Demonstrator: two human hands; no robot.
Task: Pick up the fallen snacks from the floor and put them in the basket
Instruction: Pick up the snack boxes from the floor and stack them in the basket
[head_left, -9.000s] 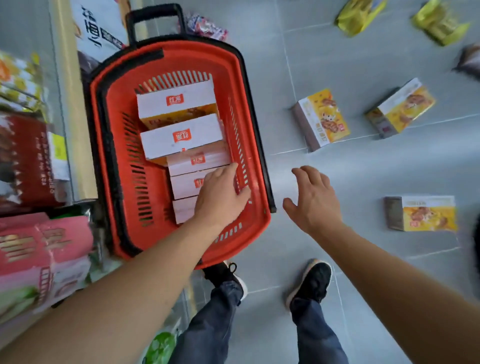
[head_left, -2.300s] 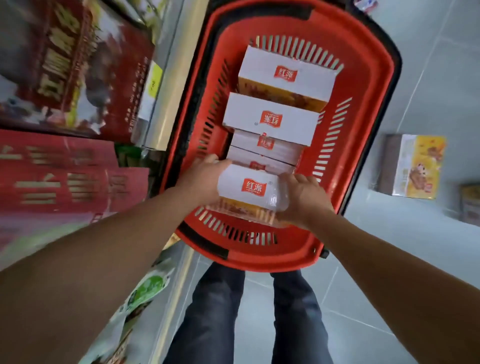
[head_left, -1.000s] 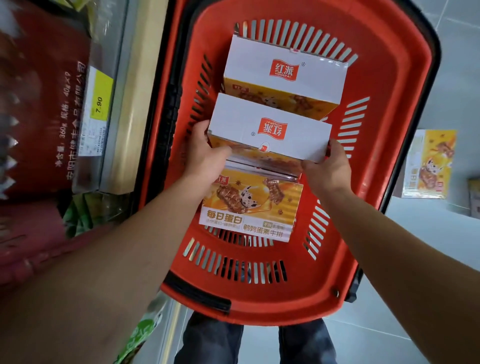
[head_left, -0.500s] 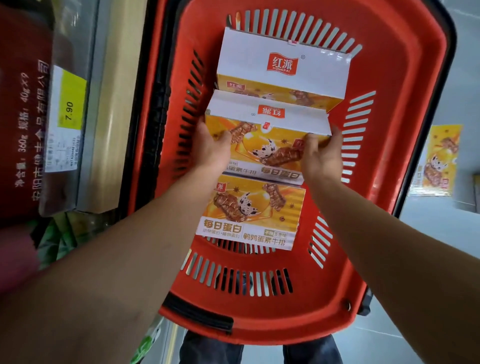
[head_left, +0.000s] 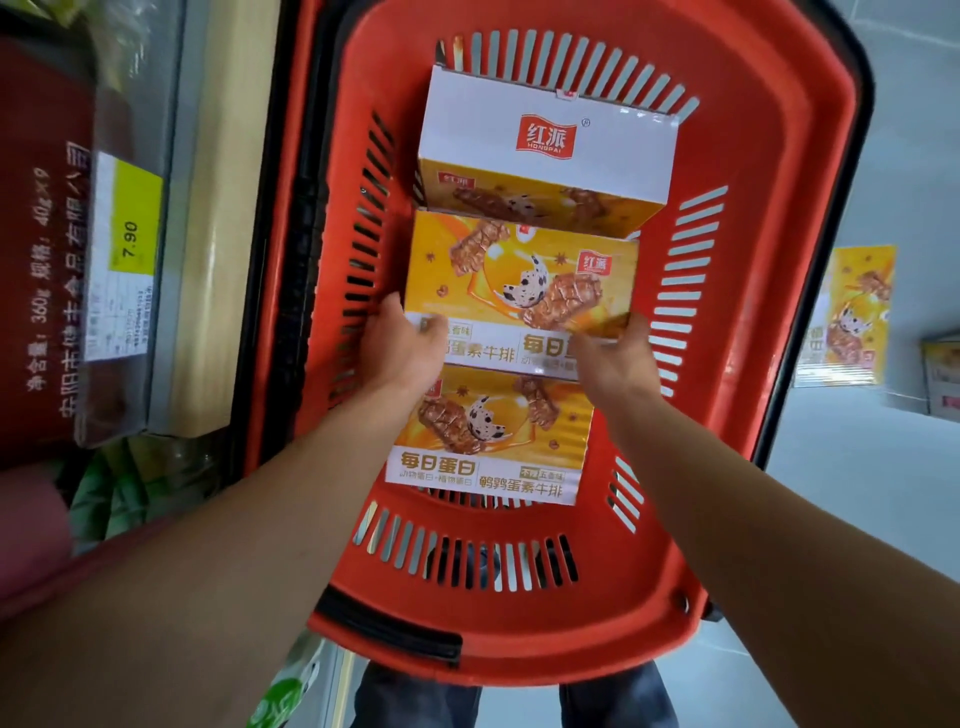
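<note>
A yellow price tag (head_left: 131, 228) on the shelf edge (head_left: 208, 260) beside red packages (head_left: 36, 249)

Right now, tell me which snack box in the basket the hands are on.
The middle box, lying face up between the far box showing its white side and the near box; both hands grip its near corners.

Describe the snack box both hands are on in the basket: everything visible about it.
The middle snack box is a yellow-orange cardboard carton lying flat, printed face up, showing brown snack bars, a speckled egg, a small red logo and a white band of Chinese lettering along its near edge. It sits in the red basket between a box standing on edge behind it and another flat one nearer the person, whose far edge it overlaps. The left hand holds its near left corner; the right hand holds its near right corner.
</note>
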